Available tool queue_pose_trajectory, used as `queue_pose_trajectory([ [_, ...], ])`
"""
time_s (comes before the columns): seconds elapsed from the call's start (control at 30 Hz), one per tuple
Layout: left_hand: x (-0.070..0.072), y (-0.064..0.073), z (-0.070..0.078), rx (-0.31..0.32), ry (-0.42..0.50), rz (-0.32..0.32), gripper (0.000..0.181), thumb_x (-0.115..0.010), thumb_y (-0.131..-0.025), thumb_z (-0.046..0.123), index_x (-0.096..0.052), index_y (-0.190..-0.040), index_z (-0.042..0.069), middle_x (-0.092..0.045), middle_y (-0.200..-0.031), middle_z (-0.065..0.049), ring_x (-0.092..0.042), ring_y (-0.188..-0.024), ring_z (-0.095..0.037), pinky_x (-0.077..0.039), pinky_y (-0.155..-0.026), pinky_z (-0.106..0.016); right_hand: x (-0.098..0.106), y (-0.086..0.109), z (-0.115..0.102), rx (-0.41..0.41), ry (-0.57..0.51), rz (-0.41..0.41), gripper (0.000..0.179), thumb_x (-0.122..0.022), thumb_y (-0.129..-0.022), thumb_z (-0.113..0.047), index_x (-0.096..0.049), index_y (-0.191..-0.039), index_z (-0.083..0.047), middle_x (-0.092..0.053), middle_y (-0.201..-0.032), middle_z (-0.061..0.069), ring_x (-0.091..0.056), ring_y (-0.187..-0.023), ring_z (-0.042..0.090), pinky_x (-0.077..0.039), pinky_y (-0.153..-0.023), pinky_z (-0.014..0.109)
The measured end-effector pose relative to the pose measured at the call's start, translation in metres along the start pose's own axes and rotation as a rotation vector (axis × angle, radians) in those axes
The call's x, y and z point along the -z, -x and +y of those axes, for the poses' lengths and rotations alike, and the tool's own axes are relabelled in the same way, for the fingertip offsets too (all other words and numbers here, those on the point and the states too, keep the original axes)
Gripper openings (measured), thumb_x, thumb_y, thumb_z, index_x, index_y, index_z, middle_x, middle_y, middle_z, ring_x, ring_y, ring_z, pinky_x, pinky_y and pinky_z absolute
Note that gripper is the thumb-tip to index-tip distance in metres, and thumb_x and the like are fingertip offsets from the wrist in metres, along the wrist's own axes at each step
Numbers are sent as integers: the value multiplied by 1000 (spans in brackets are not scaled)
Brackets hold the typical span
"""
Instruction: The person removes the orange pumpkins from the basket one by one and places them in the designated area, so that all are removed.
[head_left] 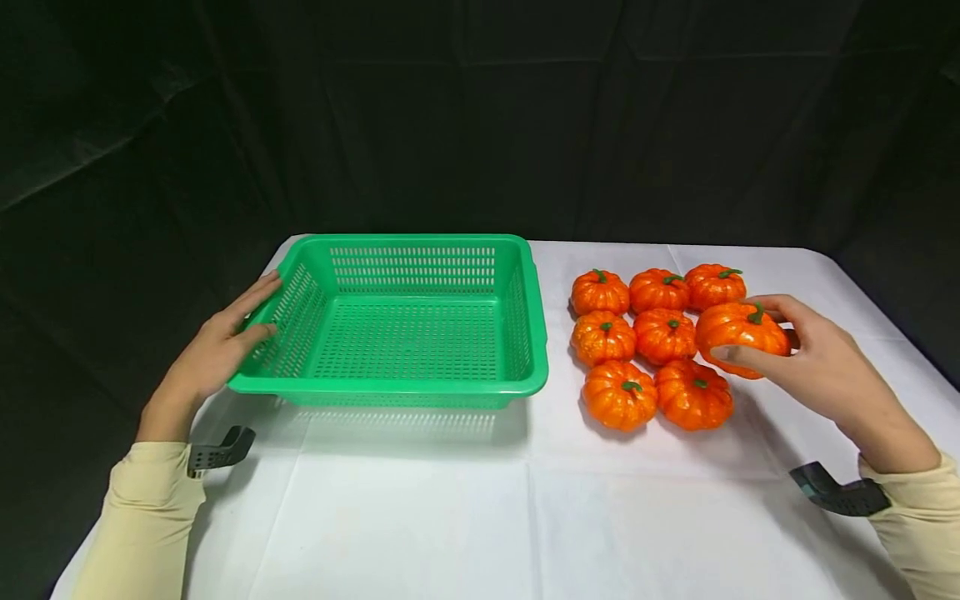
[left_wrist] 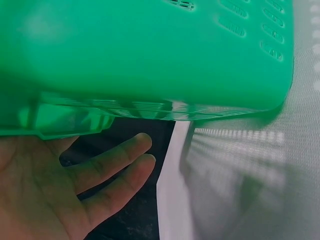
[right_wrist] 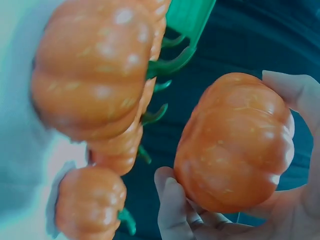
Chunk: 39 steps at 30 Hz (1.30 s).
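At the green plastic basket's [head_left: 405, 387] left side, my left hand [head_left: 217, 346] rests against the rim, fingertips and thumb at its edge. In the left wrist view two fingers [left_wrist: 117, 182] of that hand stretch out straight below the basket's rim [left_wrist: 65, 132]; its thumb is hidden there. My right hand [head_left: 825, 367] grips a small orange pumpkin [head_left: 742, 329] with a green stem, thumb on the near side and fingers around the far side. The right wrist view shows the held pumpkin [right_wrist: 232, 145] raised off the table, between thumb and fingertips.
Several similar pumpkins [head_left: 665, 336] stand in rows on the white tablecloth [head_left: 420, 508], right of the basket and left of my right hand. The basket's slotted floor [head_left: 408, 337] shows bare. Black cloth [head_left: 480, 125] hangs behind the table.
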<state>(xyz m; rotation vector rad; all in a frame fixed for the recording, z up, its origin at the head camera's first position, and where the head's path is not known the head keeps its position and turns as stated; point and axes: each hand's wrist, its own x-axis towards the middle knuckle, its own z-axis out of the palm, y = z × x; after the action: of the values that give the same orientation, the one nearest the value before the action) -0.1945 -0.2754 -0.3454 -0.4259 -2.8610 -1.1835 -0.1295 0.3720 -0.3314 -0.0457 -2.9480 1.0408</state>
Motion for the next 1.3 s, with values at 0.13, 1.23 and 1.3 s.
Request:
queue_pose_trajectory([
  [0.13,0,0,0,-1,3,-4,63,-46,-109,15,-21,-168,17,-11,-173,-9,-18,-149,-50,-20,-105,-76,1,-1,11,-30,18,-27,76,-72,-96,-49,-43,-148,-2,-55,-129,23,-50,-106,38,-50,-69,36],
  [1.23,1,3,0,2,-32,25,63,-45,-109,15,-21,-167,15,-12,-173,-13,-23,-146,-52,-22,-105,-76,5,-17,60,-49,231,-278,101,-81,-87,-51,-31,-144,16,-51,-123,36,-52,-105,48,-52,-83,62],
  [1.3,1,3,1,-13,-51,52,64,-47,-109,15,-21,-168,16,-16,-172,-15,-28,-143,-54,-26,-104,-75,7,-15,54,-24,269,-250,105,-81,-87,-51,-28,-146,17,-46,-128,40,-50,-108,53,-49,-86,68],
])
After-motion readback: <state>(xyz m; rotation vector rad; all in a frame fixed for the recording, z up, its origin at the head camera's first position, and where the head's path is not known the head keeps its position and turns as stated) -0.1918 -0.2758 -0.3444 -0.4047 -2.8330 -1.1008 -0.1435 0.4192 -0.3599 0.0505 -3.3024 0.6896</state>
